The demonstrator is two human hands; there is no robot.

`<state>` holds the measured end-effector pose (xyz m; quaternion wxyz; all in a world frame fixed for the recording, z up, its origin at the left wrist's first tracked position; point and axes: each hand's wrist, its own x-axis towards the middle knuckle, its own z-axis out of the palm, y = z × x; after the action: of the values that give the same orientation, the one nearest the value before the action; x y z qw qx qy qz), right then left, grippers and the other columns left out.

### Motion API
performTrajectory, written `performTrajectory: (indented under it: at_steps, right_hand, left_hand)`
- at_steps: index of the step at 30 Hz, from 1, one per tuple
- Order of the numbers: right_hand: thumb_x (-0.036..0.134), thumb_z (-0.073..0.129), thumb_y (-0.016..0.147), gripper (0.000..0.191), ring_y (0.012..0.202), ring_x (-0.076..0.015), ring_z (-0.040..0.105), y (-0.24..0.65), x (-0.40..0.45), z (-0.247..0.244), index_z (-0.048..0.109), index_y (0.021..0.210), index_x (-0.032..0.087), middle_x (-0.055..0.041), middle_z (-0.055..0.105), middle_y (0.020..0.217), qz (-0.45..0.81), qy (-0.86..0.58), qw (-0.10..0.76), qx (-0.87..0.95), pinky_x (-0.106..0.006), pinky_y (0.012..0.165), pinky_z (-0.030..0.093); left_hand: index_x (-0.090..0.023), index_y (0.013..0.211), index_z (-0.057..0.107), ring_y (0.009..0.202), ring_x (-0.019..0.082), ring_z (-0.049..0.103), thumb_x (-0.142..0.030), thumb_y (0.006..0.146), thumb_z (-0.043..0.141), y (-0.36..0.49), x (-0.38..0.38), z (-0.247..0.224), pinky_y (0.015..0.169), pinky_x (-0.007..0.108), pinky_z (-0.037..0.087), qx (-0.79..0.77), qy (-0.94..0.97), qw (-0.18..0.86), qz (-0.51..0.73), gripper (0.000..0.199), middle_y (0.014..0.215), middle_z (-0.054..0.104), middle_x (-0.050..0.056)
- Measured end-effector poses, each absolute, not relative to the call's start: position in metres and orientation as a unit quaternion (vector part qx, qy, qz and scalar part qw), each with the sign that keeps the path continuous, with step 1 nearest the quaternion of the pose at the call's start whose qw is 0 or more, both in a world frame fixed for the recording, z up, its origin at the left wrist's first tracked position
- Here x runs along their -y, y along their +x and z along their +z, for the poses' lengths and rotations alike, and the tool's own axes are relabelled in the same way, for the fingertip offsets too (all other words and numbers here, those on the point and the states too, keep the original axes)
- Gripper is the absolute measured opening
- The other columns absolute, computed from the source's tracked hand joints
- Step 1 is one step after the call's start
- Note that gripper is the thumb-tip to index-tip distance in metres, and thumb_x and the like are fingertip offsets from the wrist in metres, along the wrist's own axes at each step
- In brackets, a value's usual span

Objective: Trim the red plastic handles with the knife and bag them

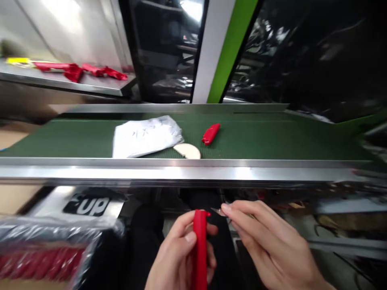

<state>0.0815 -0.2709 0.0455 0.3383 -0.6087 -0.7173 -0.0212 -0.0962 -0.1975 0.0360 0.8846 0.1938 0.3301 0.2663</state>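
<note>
A long red plastic part (199, 249) stands nearly upright in my left hand (178, 251), the thumb pressed on its side and the fingers behind it. A tiny red nub sticks out to the right at the part's top end. My right hand (269, 241) pinches a small pointed blade (217, 211) between thumb and fingertips; whether it has a handle is hidden by the hand. The blade's tip points left at the nub, a small gap apart from it. Both hands are below the front rail of the green belt.
On the green conveyor belt (256, 139) lie a white bag (145, 135), a cream half-disc (188, 150) and another red part (211, 134). Its metal rail (193, 172) runs across in front. More red pieces (72, 70) rest on a steel ledge. At lower left, a plastic-lined box (90, 257) holds several red parts.
</note>
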Motion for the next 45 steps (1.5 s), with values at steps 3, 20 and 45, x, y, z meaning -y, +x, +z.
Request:
performTrajectory:
  at_steps: [3,20,45]
  right_hand:
    - [0.004,0.049,0.089,0.045,0.097,-0.0178,0.064,0.075,0.262,0.048,0.06,0.128,0.023,-0.0083,0.067,0.108,-0.06,-0.58,0.311,0.75,-0.033,0.081,0.054]
    - [0.008,0.051,0.089,0.041,0.096,-0.0199,0.063,0.071,0.257,0.054,0.061,0.126,0.022,-0.0059,0.069,0.112,-0.083,-0.564,0.279,0.773,-0.036,0.076,0.05]
    - [0.006,0.057,0.087,0.045,0.098,-0.0173,0.057,0.069,0.277,0.049,0.06,0.13,0.019,-0.0052,0.064,0.119,-0.022,-0.547,0.218,0.808,-0.033,0.083,0.043]
  left_hand:
    - [-0.018,0.109,0.066,0.062,0.015,0.056,-0.031,0.08,0.064,-0.1,0.199,0.041,0.05,0.023,0.038,-0.338,0.181,0.882,0.273,0.032,0.1,0.066,0.011]
    - [-0.017,0.109,0.065,0.058,0.014,0.055,-0.027,0.083,0.058,-0.104,0.204,0.037,0.049,0.022,0.036,-0.36,0.189,0.864,0.299,0.03,0.098,0.065,0.011]
    - [-0.018,0.113,0.058,0.065,0.011,0.052,-0.03,0.092,0.049,-0.105,0.199,0.046,0.059,0.023,0.039,-0.378,0.251,0.843,0.287,0.026,0.103,0.062,0.008]
